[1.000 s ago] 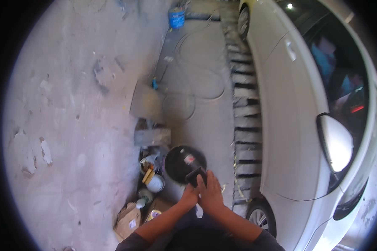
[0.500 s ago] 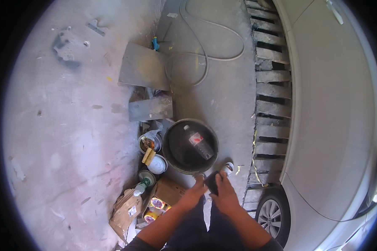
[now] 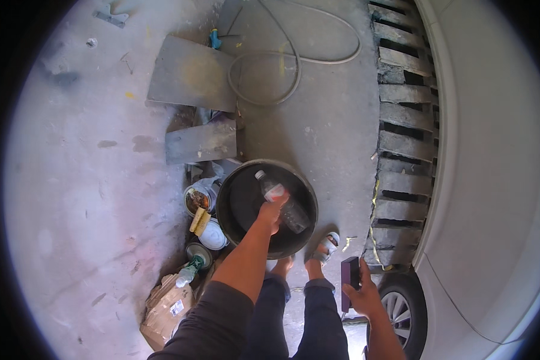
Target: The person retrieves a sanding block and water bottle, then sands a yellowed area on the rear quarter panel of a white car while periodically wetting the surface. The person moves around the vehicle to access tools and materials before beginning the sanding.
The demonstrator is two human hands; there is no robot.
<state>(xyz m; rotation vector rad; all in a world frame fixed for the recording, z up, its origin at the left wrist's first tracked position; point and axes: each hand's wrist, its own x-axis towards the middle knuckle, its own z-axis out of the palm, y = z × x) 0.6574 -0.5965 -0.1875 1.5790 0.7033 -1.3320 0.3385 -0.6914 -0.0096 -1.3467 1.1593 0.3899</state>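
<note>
My left hand (image 3: 272,213) reaches into a round black tub (image 3: 224,207) on the floor. Its fingers are closed around the middle of a clear plastic bottle (image 3: 294,217) with a white cap and a red-and-white label, lying at a slant in the tub. My fingers cover part of the label. Off to the right, near the car wheel, my right hand (image 3: 364,294) grips a purple-and-black rectangular block (image 3: 349,283), which looks like a sanding block. The thumb and fingers hold it along one side.
A white car (image 3: 492,180) with its wheel (image 3: 402,309) stands on the right beside a slatted floor grate (image 3: 405,144). Left of the tub are open cans (image 3: 213,234), cardboard (image 3: 168,306) and grey panels (image 3: 192,72). A hose (image 3: 297,66) loops across the floor ahead.
My hands, together around the block before, have parted. The left moved forward into the tub and took hold of the bottle; the right carried the block out to the right.
</note>
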